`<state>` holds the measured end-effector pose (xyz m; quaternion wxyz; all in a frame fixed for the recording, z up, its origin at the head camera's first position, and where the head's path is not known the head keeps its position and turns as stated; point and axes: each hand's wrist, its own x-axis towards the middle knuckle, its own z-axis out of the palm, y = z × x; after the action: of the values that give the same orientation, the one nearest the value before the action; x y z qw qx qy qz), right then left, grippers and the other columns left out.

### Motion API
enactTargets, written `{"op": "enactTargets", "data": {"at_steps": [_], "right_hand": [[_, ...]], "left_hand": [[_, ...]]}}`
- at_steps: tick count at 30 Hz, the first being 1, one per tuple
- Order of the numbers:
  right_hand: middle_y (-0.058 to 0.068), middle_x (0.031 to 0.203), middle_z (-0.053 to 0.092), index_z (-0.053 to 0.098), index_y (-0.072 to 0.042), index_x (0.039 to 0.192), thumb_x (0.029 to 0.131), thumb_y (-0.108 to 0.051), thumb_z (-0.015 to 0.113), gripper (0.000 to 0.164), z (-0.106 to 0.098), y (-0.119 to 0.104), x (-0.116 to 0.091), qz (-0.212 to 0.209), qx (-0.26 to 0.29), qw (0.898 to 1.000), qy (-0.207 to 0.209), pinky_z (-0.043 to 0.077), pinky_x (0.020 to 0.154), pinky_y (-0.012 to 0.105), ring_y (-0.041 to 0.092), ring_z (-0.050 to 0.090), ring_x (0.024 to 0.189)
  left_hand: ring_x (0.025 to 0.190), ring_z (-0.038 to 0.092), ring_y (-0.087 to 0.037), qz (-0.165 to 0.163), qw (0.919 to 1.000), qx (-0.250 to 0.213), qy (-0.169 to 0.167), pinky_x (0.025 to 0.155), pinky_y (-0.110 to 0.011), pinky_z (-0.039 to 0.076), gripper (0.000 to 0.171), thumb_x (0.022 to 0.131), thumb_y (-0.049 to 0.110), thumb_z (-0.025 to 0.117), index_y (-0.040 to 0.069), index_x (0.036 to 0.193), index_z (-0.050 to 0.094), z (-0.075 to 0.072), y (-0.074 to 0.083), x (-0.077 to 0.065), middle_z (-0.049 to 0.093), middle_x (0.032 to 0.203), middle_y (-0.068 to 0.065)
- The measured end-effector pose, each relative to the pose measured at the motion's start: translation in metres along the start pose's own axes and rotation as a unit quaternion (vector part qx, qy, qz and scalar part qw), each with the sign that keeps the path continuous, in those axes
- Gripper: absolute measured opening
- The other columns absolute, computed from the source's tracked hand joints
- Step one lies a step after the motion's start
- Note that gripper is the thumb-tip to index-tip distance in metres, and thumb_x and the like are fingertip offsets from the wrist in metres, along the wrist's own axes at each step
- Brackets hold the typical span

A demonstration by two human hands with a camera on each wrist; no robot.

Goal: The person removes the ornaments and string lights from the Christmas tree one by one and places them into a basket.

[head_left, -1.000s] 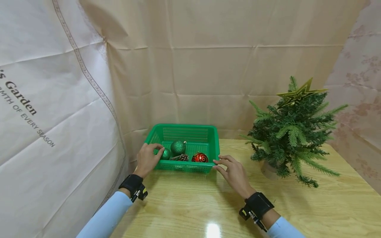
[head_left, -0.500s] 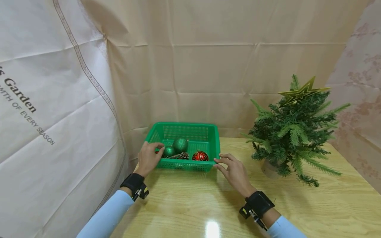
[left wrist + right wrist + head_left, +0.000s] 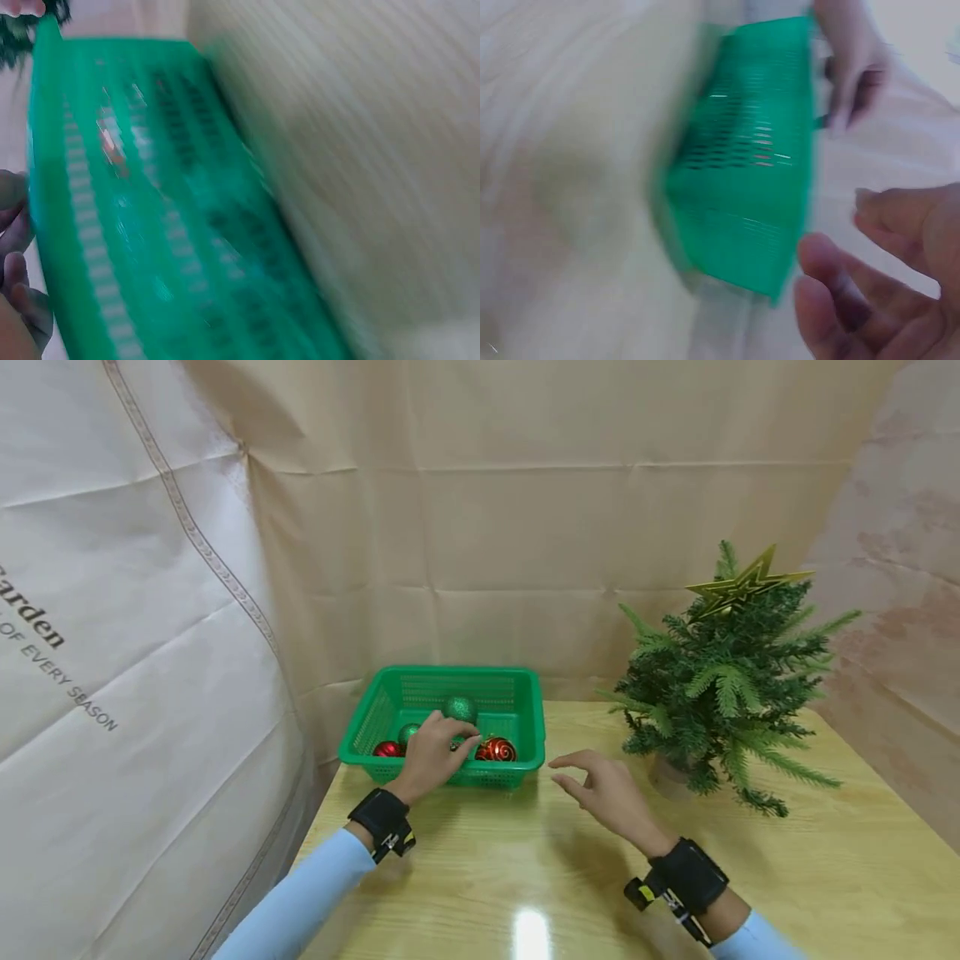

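Note:
In the head view my left hand (image 3: 432, 753) is over the front of a green plastic basket (image 3: 528, 718), fingers bent and nothing seen gripped. A bit of the pinecone (image 3: 456, 744) shows under its fingers, mostly hidden. Around it lie a large glittery green ball (image 3: 461, 709), a smaller green ball (image 3: 407, 732), a plain red ball (image 3: 387, 749) and a red ball with a gold swirl (image 3: 497, 749). Just right of the basket's front corner hovers my right hand (image 3: 607, 789), thumb and fingers spread apart; the right wrist view shows its fingertips (image 3: 819, 255) off the rim.
A small artificial Christmas tree (image 3: 720, 693) with a gold star (image 3: 750, 583) on top stands on the right of the wooden table (image 3: 480, 868). Behind the basket hangs a beige cloth (image 3: 525, 543); a white printed cloth (image 3: 150, 693) drapes down the left.
My left hand has moved right from the basket's left corner, uncovering the plain red ball. My right hand has come off the basket's right corner. The green balls shifted within the basket.

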<state>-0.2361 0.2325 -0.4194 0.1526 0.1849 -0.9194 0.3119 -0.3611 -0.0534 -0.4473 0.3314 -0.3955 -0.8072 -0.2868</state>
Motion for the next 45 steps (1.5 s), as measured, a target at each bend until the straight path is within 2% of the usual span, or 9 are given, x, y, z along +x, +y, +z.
{"op": "enactTargets", "data": {"at_steps": [6,11,17,21,24,27,31,42,45], "right_hand": [[-0.001,0.076,0.067,0.075,-0.027,0.119,0.104,-0.035,0.063,0.02,-0.073,-0.028,-0.008,0.013,0.11,0.99,-0.086,0.05,0.055,0.032,0.018,0.058,0.056],[0.012,0.078,0.065,0.073,-0.015,0.124,0.106,-0.02,0.06,0.022,-0.142,-0.062,-0.018,0.0,0.201,0.976,-0.083,0.052,0.059,0.038,0.028,0.059,0.063],[0.009,0.101,0.072,0.071,-0.004,0.126,0.106,-0.014,0.061,0.024,-0.223,-0.072,-0.02,0.017,0.101,0.99,0.096,0.053,0.061,0.028,0.021,0.063,0.076],[-0.003,0.104,0.07,0.071,-0.004,0.129,0.103,-0.018,0.066,0.03,-0.265,-0.039,-0.002,0.053,0.066,0.969,0.23,0.05,0.058,0.018,0.013,0.06,0.073],[-0.005,0.122,0.066,0.066,-0.013,0.139,0.105,-0.025,0.063,0.037,-0.29,-0.007,0.012,0.093,0.013,0.957,0.275,0.046,0.056,0.013,0.001,0.056,0.071],[0.013,0.142,0.057,0.055,-0.017,0.151,0.108,-0.031,0.056,0.045,-0.305,0.02,0.023,0.134,-0.076,0.957,0.244,0.045,0.053,0.015,-0.01,0.051,0.067],[0.037,0.129,0.055,0.049,-0.01,0.154,0.111,-0.028,0.049,0.047,-0.309,0.039,0.032,0.144,-0.164,0.962,0.166,0.048,0.049,0.025,-0.007,0.05,0.058],[0.015,0.12,0.057,0.056,-0.006,0.148,0.112,-0.034,0.042,0.048,-0.301,0.047,0.034,0.159,-0.136,0.959,0.193,0.049,0.054,0.022,-0.007,0.052,0.068],[0.018,0.118,0.058,0.058,-0.003,0.145,0.112,-0.029,0.044,0.045,-0.3,0.049,0.038,0.161,-0.14,0.958,0.193,0.048,0.053,0.022,-0.007,0.051,0.066]], "left_hand": [[0.073,0.058,-0.017,0.017,0.9983,-0.054,-0.013,0.073,-0.036,0.053,0.015,0.094,0.017,0.078,0.009,0.107,0.078,0.023,0.043,0.043,0.075,0.098,-0.003],[0.064,0.05,-0.008,0.02,0.9959,-0.087,-0.016,0.058,-0.025,0.041,0.025,0.099,0.02,0.073,0.011,0.122,0.075,0.04,0.077,0.086,0.074,0.101,-0.002],[0.067,0.051,-0.009,0.038,0.9923,-0.115,-0.028,0.061,-0.024,0.038,0.024,0.103,0.021,0.067,0.013,0.124,0.075,0.048,0.104,0.123,0.073,0.1,-0.001],[0.069,0.053,-0.009,0.037,0.9923,-0.116,-0.025,0.063,-0.024,0.039,0.019,0.103,0.019,0.067,0.012,0.116,0.077,0.049,0.107,0.127,0.075,0.103,-0.002],[0.071,0.053,-0.009,0.044,0.9912,-0.122,-0.027,0.065,-0.023,0.039,0.017,0.103,0.019,0.067,0.012,0.113,0.078,0.049,0.107,0.126,0.075,0.112,-0.004],[0.07,0.052,-0.009,0.052,0.9894,-0.132,-0.034,0.066,-0.024,0.038,0.015,0.102,0.018,0.067,0.011,0.111,0.078,0.05,0.107,0.124,0.075,0.112,-0.005],[0.067,0.05,-0.009,0.053,0.989,-0.134,-0.033,0.064,-0.024,0.036,0.013,0.102,0.017,0.068,0.012,0.109,0.078,0.054,0.108,0.122,0.075,0.102,-0.003],[0.068,0.054,-0.008,0.061,0.9888,-0.131,-0.038,0.063,-0.022,0.039,0.012,0.101,0.019,0.07,0.014,0.107,0.079,0.059,0.1,0.123,0.075,0.102,-0.001],[0.068,0.054,-0.008,0.063,0.9889,-0.128,-0.04,0.064,-0.022,0.04,0.013,0.101,0.019,0.069,0.013,0.107,0.079,0.055,0.099,0.122,0.075,0.103,-0.001]]}}
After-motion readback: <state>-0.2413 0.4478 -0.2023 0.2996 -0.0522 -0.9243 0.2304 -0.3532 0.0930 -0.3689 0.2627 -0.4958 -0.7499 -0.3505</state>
